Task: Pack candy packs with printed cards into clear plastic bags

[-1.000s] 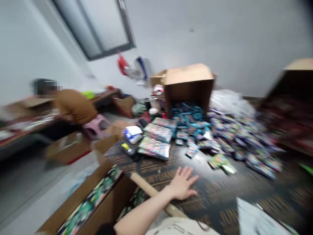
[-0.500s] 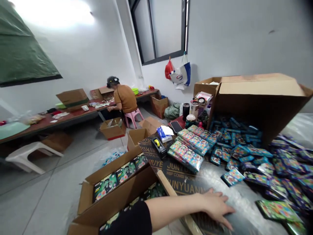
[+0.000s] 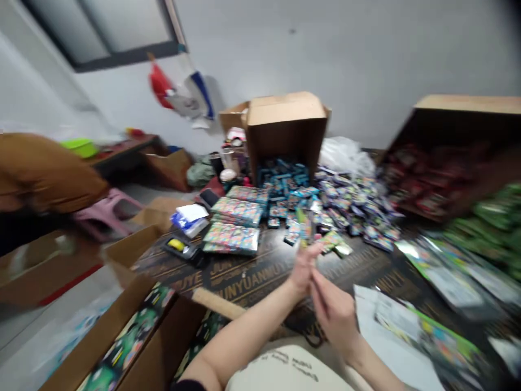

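Note:
Both hands meet above the dark printed board (image 3: 260, 274). My left hand (image 3: 304, 267) is closed on a small foil packet (image 3: 303, 225), which stands up from the fingers with a green-yellow edge; motion blurs it. My right hand (image 3: 334, 308) presses closed against the left palm; what its fingers pinch, if anything, is hidden. Just beyond them lie a green packet (image 3: 330, 240) and loose blue packets (image 3: 279, 209). Left of the hands are bundles of clear-wrapped colourful packets (image 3: 232, 238).
A carton (image 3: 287, 111) tipped on its side spills blue packets; purple packets (image 3: 354, 203) heap beside it. Another carton (image 3: 468, 103) holds red packets. Green pouches (image 3: 443, 271) lie right. A tape dispenser (image 3: 179, 247) sits left, above an open box (image 3: 134, 320). A co-worker (image 3: 44, 174) is far left.
The view has swung right. My left hand has lifted off the board and now holds a packet upright. My right hand has come into view against it.

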A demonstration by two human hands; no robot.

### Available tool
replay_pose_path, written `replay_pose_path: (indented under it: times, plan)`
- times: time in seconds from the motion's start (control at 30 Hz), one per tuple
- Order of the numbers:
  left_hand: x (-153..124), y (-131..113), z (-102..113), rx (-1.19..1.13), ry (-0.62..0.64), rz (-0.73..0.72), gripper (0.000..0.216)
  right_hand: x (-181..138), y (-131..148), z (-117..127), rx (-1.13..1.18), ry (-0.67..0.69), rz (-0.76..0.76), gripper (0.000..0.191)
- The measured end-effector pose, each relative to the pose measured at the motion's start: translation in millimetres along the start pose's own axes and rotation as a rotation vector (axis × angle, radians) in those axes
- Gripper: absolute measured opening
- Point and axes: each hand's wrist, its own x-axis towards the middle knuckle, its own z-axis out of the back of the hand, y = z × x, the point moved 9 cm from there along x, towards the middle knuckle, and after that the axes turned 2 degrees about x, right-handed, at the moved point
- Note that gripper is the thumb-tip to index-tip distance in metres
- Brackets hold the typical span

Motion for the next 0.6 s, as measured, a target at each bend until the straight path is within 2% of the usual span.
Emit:
replay_pose_path:
  times: [0.03, 0.13, 0.23, 0.3, 0.4, 0.47, 0.6]
  plan:
    - [1, 7, 6, -0.078, -0.026, 0.077, 0.057, -5, 4, 11, -0.047, -0.036, -0.008, 0.038]
    - [-6, 28, 8, -0.17, 0.119, 0.356, 0.055, 3, 9, 44, -0.14, -0.133, -0.043, 0.039]
    - [-21, 37, 8, -0.158, 0.227, 0.459, 0.053, 20, 1, 86, -0.16, -0.34, -0.114, 0.035]
    - [-33, 46, 5, -0.12, 0.277, 0.518, 0.053, 28, -10, 102, -0.139, -0.388, -0.15, 0.036]
    - [-45, 55, -1, -0.062, 0.335, 0.561, 0.051, 35, -25, 107, -0.118, -0.331, -0.188, 0.032]
    - [-45, 53, -3, -0.024, 0.359, 0.541, 0.049, 39, -28, 105, -0.147, -0.257, -0.172, 0.025]
    - [-38, 34, -7, 0.095, 0.448, 0.442, 0.049, 43, -21, 88, -0.183, 0.04, -0.092, 0.027]
